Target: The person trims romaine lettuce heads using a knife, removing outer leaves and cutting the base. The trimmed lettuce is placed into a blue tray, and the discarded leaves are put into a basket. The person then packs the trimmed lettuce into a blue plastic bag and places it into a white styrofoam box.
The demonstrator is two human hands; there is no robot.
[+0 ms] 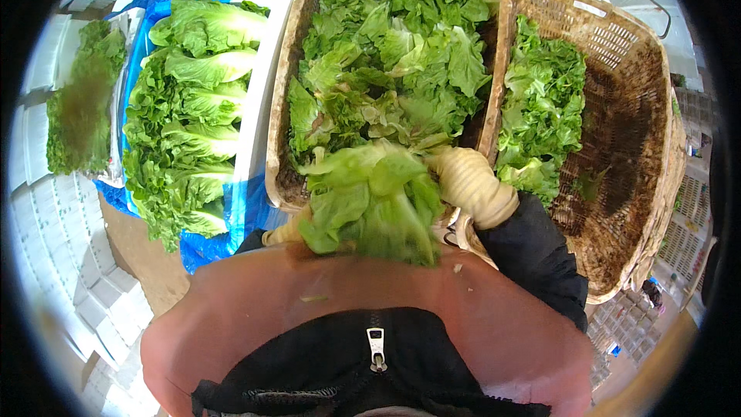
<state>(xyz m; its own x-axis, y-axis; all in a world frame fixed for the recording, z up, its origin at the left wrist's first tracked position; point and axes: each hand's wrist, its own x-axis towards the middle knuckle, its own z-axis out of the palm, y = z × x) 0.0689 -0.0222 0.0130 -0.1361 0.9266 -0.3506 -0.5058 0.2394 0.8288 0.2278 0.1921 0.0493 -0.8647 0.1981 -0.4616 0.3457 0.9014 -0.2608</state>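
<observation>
A loose green lettuce head (pixel 373 202), slightly blurred, is held in front of my apron at the near end of the middle crate. My right hand (pixel 472 185), in a cream knitted glove, grips it from the right, with the fingertips hidden by leaves. My left hand (pixel 289 229), in a similar glove, holds it from the left and is mostly covered by the leaves. Just beyond, a heap of lettuce leaves (pixel 399 58) fills much of the middle plastic crate (pixel 283 104).
At left, a white foam box (pixel 266 81) lined with blue plastic film (pixel 249 205) holds several lettuce heads (pixel 202 98). More greens (pixel 87 98) lie farther left. The dirty crate (pixel 619 145) at right has lettuce leaves (pixel 541 110) along its left side. A pinkish apron (pixel 370 284) covers my front.
</observation>
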